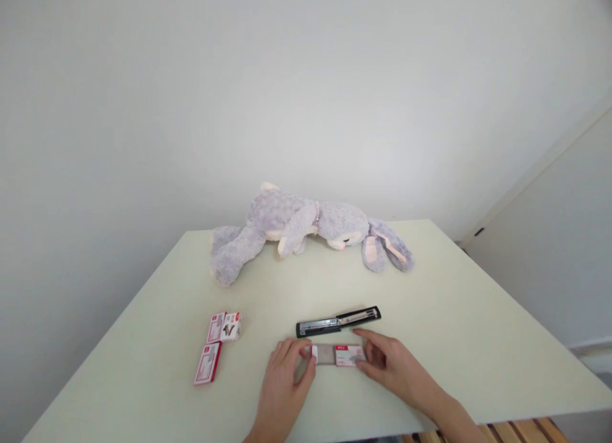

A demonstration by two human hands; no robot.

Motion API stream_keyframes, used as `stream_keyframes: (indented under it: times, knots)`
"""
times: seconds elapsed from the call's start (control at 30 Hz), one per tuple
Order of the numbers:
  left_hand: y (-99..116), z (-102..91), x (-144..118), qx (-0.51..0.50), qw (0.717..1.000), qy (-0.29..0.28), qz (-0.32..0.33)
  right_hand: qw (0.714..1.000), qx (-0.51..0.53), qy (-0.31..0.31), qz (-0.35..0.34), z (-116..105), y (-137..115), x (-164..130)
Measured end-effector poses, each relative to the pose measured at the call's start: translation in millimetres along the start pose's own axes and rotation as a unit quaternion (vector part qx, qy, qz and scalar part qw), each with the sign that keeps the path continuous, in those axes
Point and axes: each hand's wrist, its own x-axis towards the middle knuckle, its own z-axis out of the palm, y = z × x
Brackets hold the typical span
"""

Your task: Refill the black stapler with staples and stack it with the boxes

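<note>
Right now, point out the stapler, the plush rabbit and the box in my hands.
stapler point(338, 321), head view, middle of its body.
plush rabbit point(335, 223), head view, its head.
box point(349, 355), head view, red-and-white sleeve.

Both hands point(287, 382) point(387, 363) pinch a staple box point(338, 354) beside the stapler point(338, 322).

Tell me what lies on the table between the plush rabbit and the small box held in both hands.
In the head view, a black stapler, opened out flat, lies between the plush rabbit and the small box; otherwise bare table.
</note>
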Motion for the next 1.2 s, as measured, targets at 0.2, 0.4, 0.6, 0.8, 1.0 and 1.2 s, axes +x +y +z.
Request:
stream_keyframes:
  times: [0.2, 0.4, 0.6, 0.8, 1.0, 1.2]
  knots:
    - [13.1, 21.6, 7.3, -0.002, 1.0, -0.001, -0.016, 0.999, 0.01, -0.028, -0.045, -0.7, -24.1, 8.7]
    - [8.8, 17.1, -2.6, 0.002, 1.0, 0.025, -0.012, 0.998, -0.054, -0.026, -0.035, 1.1, -33.4, 12.2]
    - [-14.2, 3.6, 20.9, 0.057, 0.993, 0.098, -0.034, 0.996, -0.077, -0.011, -0.044, 21.1, -46.1, 23.5]
    - [-16.3, 6.9, 33.1, 0.072, 0.997, 0.036, -0.004, 0.993, -0.095, 0.013, -0.062, 28.3, -59.1, 45.7]
    - [-16.5, 8.6, 27.2, 0.072, 0.997, 0.024, 0.0, 0.99, -0.116, 0.006, -0.078, 20.7, -60.4, 58.3]
    - [-15.3, 6.3, 28.6, 0.068, 0.997, 0.023, 0.0, 0.99, -0.112, -0.002, -0.08, 25.8, -59.3, 59.6]
